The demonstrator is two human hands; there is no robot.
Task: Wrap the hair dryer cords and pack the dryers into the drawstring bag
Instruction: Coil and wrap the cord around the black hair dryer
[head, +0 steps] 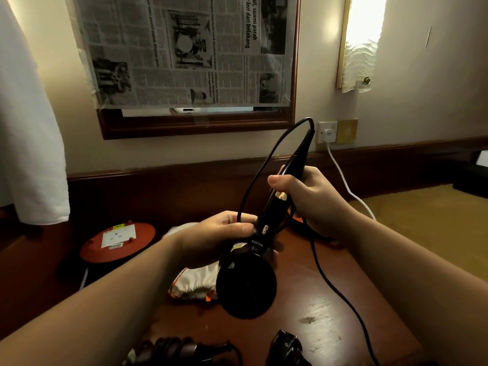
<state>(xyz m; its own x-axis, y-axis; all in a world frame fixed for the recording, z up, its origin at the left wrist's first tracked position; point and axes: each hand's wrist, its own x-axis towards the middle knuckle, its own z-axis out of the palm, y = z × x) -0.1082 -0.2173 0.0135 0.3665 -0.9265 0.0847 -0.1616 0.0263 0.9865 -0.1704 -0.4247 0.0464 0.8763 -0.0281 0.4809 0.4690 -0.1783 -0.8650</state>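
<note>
A black hair dryer (247, 283) is held above the wooden table (322, 307), barrel down and handle pointing up toward the wall. My right hand (303, 196) grips the handle. My left hand (224, 233) holds the dryer where handle meets body and pinches its black cord (266, 165), which loops from the handle's top down to my fingers. The rest of the cord trails across the table to the right front. A white drawstring bag (195, 283) with orange trim lies under the dryer. A second black dryer (174, 351) with wound cord lies at the near edge.
A red round extension reel (117, 241) sits at the left. A white cable (343, 178) runs from the wall socket (327, 132) down past my right hand. A black plug or nozzle (286, 347) lies at the near edge. A newspaper-covered mirror hangs above; white cloth hangs at left.
</note>
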